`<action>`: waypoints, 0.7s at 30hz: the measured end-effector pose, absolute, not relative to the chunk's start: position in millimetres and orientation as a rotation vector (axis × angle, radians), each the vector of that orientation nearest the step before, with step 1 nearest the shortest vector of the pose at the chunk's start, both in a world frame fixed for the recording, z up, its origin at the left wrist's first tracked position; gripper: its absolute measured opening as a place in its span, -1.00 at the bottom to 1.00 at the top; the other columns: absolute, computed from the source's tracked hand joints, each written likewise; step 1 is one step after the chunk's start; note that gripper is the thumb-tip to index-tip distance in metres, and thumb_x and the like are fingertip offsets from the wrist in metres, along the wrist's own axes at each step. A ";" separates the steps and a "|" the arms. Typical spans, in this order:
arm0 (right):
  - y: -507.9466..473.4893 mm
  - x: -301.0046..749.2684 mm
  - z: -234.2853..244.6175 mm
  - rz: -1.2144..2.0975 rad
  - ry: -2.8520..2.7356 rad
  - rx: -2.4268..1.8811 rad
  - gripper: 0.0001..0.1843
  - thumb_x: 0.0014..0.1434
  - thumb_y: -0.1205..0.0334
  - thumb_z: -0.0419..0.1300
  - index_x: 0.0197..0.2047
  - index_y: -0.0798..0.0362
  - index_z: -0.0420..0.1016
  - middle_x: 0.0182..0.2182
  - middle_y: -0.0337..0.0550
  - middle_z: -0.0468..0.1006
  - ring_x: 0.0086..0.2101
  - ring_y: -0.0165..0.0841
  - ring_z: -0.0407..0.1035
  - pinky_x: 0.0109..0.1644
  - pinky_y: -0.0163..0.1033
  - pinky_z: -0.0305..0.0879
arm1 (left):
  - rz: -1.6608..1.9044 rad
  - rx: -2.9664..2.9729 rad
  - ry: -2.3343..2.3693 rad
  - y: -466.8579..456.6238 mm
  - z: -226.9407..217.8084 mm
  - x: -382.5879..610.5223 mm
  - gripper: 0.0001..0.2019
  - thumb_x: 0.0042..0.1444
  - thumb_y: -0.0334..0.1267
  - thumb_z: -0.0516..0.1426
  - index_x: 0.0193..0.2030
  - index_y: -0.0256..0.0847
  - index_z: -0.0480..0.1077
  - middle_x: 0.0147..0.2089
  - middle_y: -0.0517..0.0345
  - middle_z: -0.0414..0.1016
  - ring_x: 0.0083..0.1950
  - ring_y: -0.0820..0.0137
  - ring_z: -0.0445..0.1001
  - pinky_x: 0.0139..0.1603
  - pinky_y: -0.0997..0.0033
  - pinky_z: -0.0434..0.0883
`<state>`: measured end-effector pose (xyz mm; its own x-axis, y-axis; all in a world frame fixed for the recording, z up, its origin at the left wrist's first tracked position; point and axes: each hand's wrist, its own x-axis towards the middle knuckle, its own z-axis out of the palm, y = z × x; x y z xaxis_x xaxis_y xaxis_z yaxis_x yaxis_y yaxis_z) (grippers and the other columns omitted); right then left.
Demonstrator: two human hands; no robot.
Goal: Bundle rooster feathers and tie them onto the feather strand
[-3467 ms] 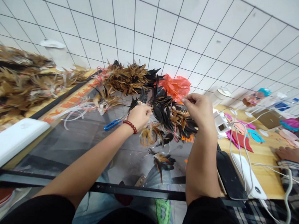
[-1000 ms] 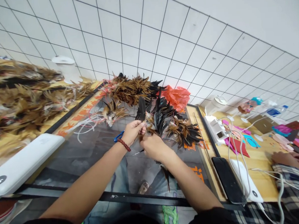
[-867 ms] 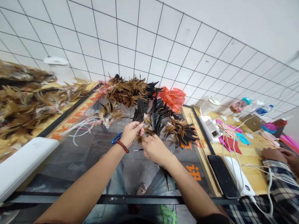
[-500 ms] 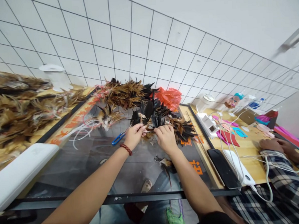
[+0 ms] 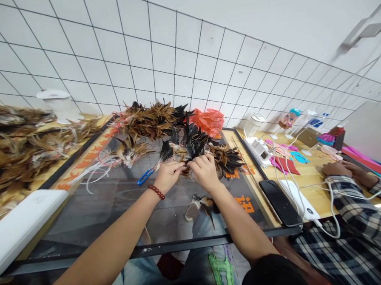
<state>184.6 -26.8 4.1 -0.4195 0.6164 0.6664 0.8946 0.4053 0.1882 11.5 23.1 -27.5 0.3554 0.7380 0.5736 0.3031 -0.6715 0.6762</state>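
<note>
My left hand (image 5: 169, 176), with a red bead bracelet (image 5: 157, 192) on its wrist, is closed in a pinch; what lies between its fingertips is too small to make out. Right beside it, the fingers of my right hand (image 5: 203, 172) are bent and closed on dark feathers, partly hidden under them. Black feathers (image 5: 195, 140) stand up just beyond both hands. Brown and black feathers (image 5: 228, 157) spread to the right of my right hand. Left of my left hand lies a blue-handled tool (image 5: 145, 176), its tip among more feathers.
A thick feather bundle (image 5: 151, 121) and a red plastic bag (image 5: 208, 121) lie at the back. A small feather tuft (image 5: 201, 201) rests nearer me. White strips (image 5: 98, 170), a white case (image 5: 29, 227), a phone (image 5: 280, 202) and a power bank (image 5: 300, 199) flank them. Another person's hands (image 5: 348, 170) rest at right.
The thin white stem that showed between my hands is out of sight. My hands are closer together, against the black feathers. The whole view has shifted a little.
</note>
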 end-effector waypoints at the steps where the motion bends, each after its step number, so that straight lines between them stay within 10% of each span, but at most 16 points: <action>1: -27.0 184.4 5.4 -0.738 -2.166 -1.252 -0.77 0.32 0.29 0.01 -0.15 -0.01 0.50 -0.27 -0.15 0.55 -0.20 -0.33 0.29 0.08 -0.11 -0.03 | 1.246 2.251 0.888 22.8 -27.5 10.3 -0.77 0.16 -0.26 0.08 -0.28 -0.18 0.59 -0.32 0.03 0.62 -0.29 0.33 0.56 -0.20 0.33 0.46; 9: -20.5 218.9 13.4 -0.511 -1.763 -1.455 -0.79 0.29 0.28 0.05 -0.21 0.00 0.53 -0.30 -0.15 0.60 -0.23 -0.33 0.39 0.02 -0.13 0.07 | 1.371 1.843 1.169 18.6 -18.8 11.9 -0.79 0.14 -0.24 0.05 -0.28 -0.23 0.51 -0.47 0.11 0.52 -0.48 0.39 0.48 -0.39 0.39 0.45; 21: -15.5 217.8 19.2 0.778 -1.592 -1.339 -0.75 -0.01 0.04 0.28 -0.38 0.08 0.55 -0.48 -0.24 0.52 -0.47 -0.45 0.31 -0.33 -0.32 0.24 | 1.455 1.125 1.082 28.5 -9.8 13.8 -0.84 0.00 -0.22 0.15 -0.32 -0.28 0.40 -0.52 0.26 0.41 -0.59 0.54 0.39 -0.52 0.51 0.45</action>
